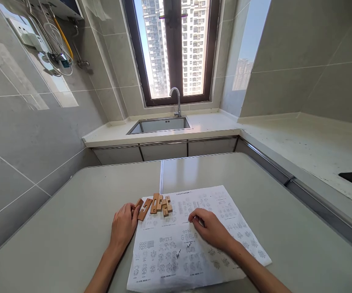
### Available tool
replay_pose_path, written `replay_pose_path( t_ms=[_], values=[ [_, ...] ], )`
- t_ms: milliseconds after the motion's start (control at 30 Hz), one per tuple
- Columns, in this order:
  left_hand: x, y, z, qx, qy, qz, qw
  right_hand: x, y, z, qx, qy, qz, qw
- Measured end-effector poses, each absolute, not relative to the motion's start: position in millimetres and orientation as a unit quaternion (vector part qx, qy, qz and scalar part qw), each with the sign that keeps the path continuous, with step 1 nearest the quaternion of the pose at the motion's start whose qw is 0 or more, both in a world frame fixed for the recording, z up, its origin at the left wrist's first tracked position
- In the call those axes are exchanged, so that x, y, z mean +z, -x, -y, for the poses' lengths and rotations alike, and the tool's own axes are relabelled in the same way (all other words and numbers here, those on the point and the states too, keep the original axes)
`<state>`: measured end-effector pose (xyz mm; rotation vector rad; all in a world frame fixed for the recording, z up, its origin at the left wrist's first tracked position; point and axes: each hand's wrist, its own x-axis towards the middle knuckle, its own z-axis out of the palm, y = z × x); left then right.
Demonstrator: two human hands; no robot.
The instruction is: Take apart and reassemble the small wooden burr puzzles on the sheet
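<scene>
On the left edge of a printed sheet lie several small wooden puzzle pieces. My left hand rests beside them, its fingers closed on a brown wooden puzzle piece that they partly cover. Right of it, a slotted piece lies at a slant. Farther right are an upright slotted piece and a cluster of lighter notched blocks. My right hand lies on the middle of the sheet with its fingers loosely curled; nothing shows in them.
The sheet lies on a pale table with a seam running away from me. Beyond its far edge is a counter with a sink and tap. Another counter runs along the right.
</scene>
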<state>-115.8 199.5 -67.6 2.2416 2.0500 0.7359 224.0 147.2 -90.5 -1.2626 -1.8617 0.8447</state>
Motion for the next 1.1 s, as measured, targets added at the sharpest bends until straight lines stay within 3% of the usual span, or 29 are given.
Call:
replay_pose_path(
  t_ms=[233,467,733,900,1100],
  values=[
    [-57.7,107.9,-193.4,0.33,-0.681,-0.64,0.13,-89.8,-223.8,-147.7,0.319,0.486,0.728,0.363],
    [-59.9,88.5,-182.4,0.295,-0.747,-0.551,0.228,-90.0,-220.2,-143.5,0.303,0.466,0.74,0.378],
    [-56.1,83.5,-181.6,0.408,-0.631,-0.554,0.357,-75.2,-183.0,-174.7,0.158,0.395,0.824,0.373],
    [-63.5,92.6,-189.5,0.474,-0.526,-0.52,0.478,-69.5,-141.5,-207.7,0.124,0.407,0.845,0.325],
    [-64.5,93.6,-195.4,0.511,-0.518,-0.504,0.465,-77.7,-109.5,-237.6,0.079,0.426,0.865,0.253]
  ],
)
